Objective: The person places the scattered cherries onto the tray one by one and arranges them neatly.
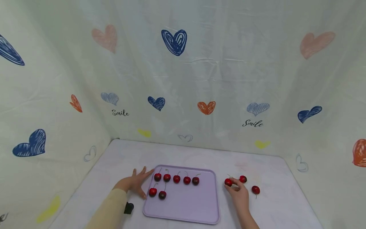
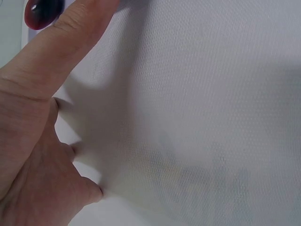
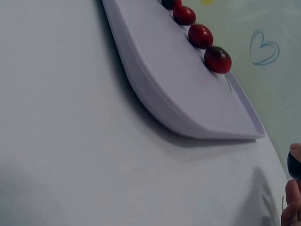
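A lilac tray lies on the table, with several cherries in a back row and two more, one of them a cherry, in front at its left. My left hand rests at the tray's left edge, fingers spread and straight; in the left wrist view its fingertips touch the white surface. My right hand pinches a cherry between thumb and fingers, to the right of the tray. In the right wrist view only part of that hand shows at the right edge.
Two loose cherries lie right of the tray: one cherry just behind my right hand, another cherry farther right. A small black object sits by the left forearm. A curtain printed with hearts surrounds the table.
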`<state>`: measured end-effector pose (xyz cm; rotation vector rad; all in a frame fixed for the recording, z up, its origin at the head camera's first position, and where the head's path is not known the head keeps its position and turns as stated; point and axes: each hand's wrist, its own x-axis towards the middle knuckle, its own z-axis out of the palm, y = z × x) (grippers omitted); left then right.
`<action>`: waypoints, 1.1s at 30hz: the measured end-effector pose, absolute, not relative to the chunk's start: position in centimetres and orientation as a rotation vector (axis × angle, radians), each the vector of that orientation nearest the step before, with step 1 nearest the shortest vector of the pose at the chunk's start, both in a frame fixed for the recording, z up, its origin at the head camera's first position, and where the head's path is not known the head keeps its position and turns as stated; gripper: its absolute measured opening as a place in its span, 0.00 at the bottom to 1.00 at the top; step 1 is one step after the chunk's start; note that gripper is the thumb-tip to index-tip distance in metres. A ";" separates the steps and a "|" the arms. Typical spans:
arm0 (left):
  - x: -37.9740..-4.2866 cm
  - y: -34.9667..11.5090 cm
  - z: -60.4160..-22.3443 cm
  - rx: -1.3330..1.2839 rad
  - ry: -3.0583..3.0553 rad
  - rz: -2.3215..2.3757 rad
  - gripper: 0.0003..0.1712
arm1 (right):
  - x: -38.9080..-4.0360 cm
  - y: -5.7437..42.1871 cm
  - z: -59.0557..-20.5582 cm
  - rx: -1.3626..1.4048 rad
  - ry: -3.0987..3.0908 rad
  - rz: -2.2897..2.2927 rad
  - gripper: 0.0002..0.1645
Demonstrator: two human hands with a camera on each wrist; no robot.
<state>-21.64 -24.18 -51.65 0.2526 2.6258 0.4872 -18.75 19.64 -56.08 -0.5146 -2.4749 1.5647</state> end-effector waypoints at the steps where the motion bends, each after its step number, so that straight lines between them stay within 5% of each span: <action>1: -21.6 -24.2 -51.7 0.254 2.629 0.487 0.67 | -18.5 19.3 -55.9 -0.515 -2.458 1.609 0.25; 33: -21.6 -24.2 -51.3 0.256 2.621 0.497 0.67 | -14.8 4.0 -56.4 0.027 -2.194 2.285 0.23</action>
